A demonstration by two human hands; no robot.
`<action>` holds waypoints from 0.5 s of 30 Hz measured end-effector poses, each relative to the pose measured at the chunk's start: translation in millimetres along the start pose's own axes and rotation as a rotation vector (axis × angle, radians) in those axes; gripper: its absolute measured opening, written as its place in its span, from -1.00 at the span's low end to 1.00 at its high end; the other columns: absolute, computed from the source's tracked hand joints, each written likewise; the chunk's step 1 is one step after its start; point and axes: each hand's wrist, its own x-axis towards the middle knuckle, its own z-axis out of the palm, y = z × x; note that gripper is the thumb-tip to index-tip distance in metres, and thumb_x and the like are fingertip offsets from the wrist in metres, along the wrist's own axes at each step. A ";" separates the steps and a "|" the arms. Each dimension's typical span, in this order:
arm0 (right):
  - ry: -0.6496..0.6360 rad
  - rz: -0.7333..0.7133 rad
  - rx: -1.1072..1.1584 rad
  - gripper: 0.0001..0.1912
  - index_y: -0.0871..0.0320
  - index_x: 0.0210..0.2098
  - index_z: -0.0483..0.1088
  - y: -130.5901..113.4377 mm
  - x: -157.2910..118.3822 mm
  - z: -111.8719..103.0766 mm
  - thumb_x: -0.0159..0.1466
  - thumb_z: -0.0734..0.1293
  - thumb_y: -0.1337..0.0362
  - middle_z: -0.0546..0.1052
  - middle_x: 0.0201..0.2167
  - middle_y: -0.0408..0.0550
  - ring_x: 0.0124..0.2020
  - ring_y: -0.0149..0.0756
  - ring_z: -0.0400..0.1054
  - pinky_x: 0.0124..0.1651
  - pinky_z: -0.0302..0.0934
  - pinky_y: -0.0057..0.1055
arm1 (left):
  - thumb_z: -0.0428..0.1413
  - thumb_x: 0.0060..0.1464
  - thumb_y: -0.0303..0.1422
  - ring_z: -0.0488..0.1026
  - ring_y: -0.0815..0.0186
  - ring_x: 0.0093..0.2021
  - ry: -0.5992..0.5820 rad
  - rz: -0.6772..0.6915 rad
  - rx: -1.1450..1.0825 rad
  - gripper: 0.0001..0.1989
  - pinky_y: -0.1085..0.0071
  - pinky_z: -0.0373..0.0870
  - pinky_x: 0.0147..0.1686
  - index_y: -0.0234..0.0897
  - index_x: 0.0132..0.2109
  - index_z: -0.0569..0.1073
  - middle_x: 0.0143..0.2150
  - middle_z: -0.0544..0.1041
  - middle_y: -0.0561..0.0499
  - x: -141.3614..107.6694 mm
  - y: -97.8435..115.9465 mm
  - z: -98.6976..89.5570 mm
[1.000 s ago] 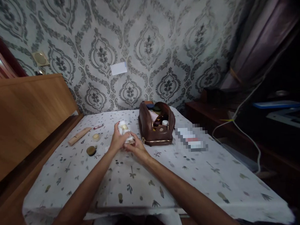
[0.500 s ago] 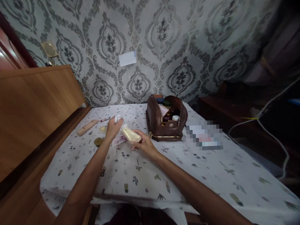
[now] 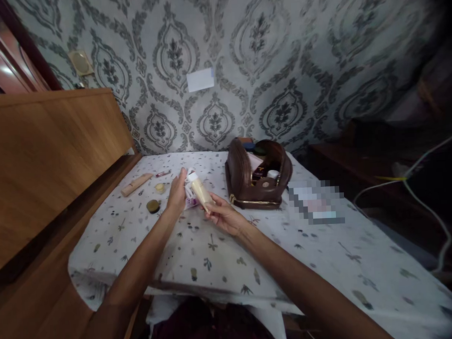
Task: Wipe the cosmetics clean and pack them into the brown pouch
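Observation:
My right hand (image 3: 223, 213) grips the lower end of a pale yellow tube (image 3: 200, 192), which tilts up to the left with its white cap end at the top. Close beside that cap, my left hand (image 3: 177, 190) is closed around something white (image 3: 189, 185), perhaps a tissue or wipe. A pink and white packet (image 3: 192, 203) lies partly hidden under the tube. Left of my hands are a round olive-coloured jar (image 3: 152, 206), a small cream-coloured pot (image 3: 160, 188), a beige tube (image 3: 137, 185) and a small pink tube (image 3: 163, 173).
An open brown bag (image 3: 255, 198) holding several bottles and packets stands right of my hands. Further right lies a pixelated flat item (image 3: 317, 203). A wooden panel (image 3: 53, 162) borders the patterned tablecloth (image 3: 170, 272) on the left, and a white cable (image 3: 425, 200) hangs at the right.
The yellow tube has turned more upright, its cap end now close to my left hand. My left hand has changed its angle, fingers pointing up. The whole view has shifted slightly.

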 end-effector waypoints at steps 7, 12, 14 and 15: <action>0.030 -0.017 -0.066 -0.55 0.17 -0.19 0.49 6.3 5.1 -2.7 -0.06 0.62 0.33 0.54 -0.41 -0.19 -0.53 -0.54 0.36 -0.48 0.32 -0.63 | 0.32 -0.07 -0.01 0.40 0.38 -0.41 -0.038 0.121 0.015 -0.54 0.49 0.35 -0.39 -0.27 -0.17 0.50 -0.37 0.48 0.07 -15.8 -20.9 0.5; -0.008 -0.042 -0.186 -0.60 0.20 -0.28 0.49 4.8 3.6 -0.7 -0.09 0.62 0.31 0.46 -0.46 -0.24 -0.51 -0.57 0.30 -0.52 0.21 -0.66 | 0.26 0.03 -0.03 0.39 0.38 -0.39 0.062 0.202 0.042 -0.62 0.47 0.34 -0.36 -0.29 -0.30 0.44 -0.42 0.38 0.10 -3.6 -35.3 -6.8; -0.028 -0.049 -0.229 -0.53 0.16 -0.19 0.45 3.0 3.1 0.2 -0.07 0.61 0.31 0.45 -0.44 -0.27 -0.51 -0.57 0.28 -0.53 0.17 -0.65 | 0.19 0.11 0.01 0.43 0.34 -0.32 0.107 0.252 0.094 -0.60 0.42 0.37 -0.27 -0.28 -0.31 0.41 -0.39 0.37 0.08 0.9 -37.9 -8.5; -0.023 -0.063 -0.247 -0.48 0.12 -0.14 0.43 2.0 2.9 0.3 -0.07 0.61 0.32 0.44 -0.44 -0.29 -0.51 -0.56 0.26 -0.53 0.15 -0.64 | 0.15 0.14 0.04 0.44 0.31 -0.27 0.116 0.287 0.129 -0.58 0.38 0.38 -0.21 -0.28 -0.31 0.40 -0.38 0.36 0.07 2.1 -37.6 -9.0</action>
